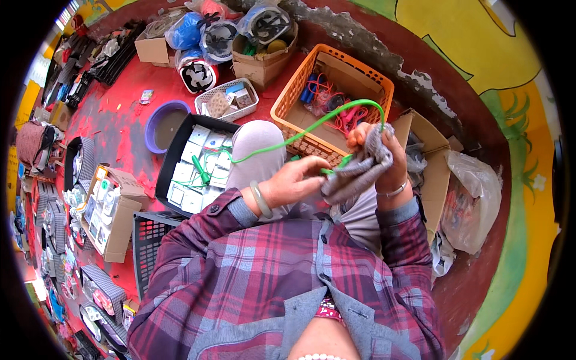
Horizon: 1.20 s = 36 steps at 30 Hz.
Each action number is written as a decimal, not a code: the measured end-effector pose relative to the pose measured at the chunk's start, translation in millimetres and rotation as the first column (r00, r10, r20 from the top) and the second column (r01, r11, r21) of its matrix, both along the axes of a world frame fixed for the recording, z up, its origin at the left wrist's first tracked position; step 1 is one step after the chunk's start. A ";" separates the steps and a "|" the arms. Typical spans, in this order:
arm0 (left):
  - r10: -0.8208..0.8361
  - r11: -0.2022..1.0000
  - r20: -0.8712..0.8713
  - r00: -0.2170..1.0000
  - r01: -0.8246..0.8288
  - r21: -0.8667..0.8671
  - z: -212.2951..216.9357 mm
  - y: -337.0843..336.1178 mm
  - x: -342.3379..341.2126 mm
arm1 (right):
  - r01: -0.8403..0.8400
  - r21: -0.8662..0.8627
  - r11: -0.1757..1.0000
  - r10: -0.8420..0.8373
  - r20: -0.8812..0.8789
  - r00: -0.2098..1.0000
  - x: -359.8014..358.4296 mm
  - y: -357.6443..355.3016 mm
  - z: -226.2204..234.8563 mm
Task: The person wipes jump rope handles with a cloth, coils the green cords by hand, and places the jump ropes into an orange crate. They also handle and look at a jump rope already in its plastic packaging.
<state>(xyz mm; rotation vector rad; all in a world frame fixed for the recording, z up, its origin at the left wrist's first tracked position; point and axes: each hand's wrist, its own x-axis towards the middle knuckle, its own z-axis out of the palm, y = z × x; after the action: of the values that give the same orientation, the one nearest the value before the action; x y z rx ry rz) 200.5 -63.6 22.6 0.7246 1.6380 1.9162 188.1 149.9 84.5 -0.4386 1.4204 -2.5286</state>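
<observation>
Well, green rope (285, 144) first: held up off the floor, running from the black box (172, 159) over the near knee (258, 150), arching across the orange basket (294, 90) and dropping to the grey cloth (360, 171). One green handle (202, 173) rests on the white boxes (195, 150) about mid-box, loose coils beside it.

Right hand (393, 163) clenched round the cloth, a green bit showing at its folds. Left hand (298, 180) half curled at the cloth's left edge, beside another green bit; whether thumb and finger pinch it, cannot tell.

Handling, by judgement: rope light, bendy, springy enough to hold its arch, perhaps slick; not fragile. Best taken near the cloth, or by the handle, likely the stiffest part. Cloth looks soft and limp, should give grip.

Around: tangled cords (351, 117) inside the orange basket, under the arch, could snag. Knee overlaps the black box's right edge, between hands and handle. Purple basin (153, 129) by that box's upper left corner; open carton (433, 186) and clear bag (474, 210) beyond the right forearm.
</observation>
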 end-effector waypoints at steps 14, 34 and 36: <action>0.244 0.968 0.313 0.918 -0.250 -0.020 -4.3 -20.3 -18.0 | 0.300 -0.295 0.907 -0.299 0.048 0.953 37.6 41.5 -10.4; 0.148 0.819 -0.965 0.216 -0.574 -0.003 93.1 -4.6 -33.0 | 0.085 0.754 0.651 0.045 -0.150 0.988 3.6 -14.6 10.2; -0.014 0.832 -0.921 0.389 -0.506 -0.227 83.3 -9.0 -36.2 | 0.086 0.753 0.652 0.071 -0.174 0.982 2.9 -20.6 7.1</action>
<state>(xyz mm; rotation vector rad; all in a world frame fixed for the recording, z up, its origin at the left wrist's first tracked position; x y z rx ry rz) 164.3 -72.6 105.9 1.5125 2.9152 1.0956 191.0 129.3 91.6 -0.5010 2.3653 -1.6505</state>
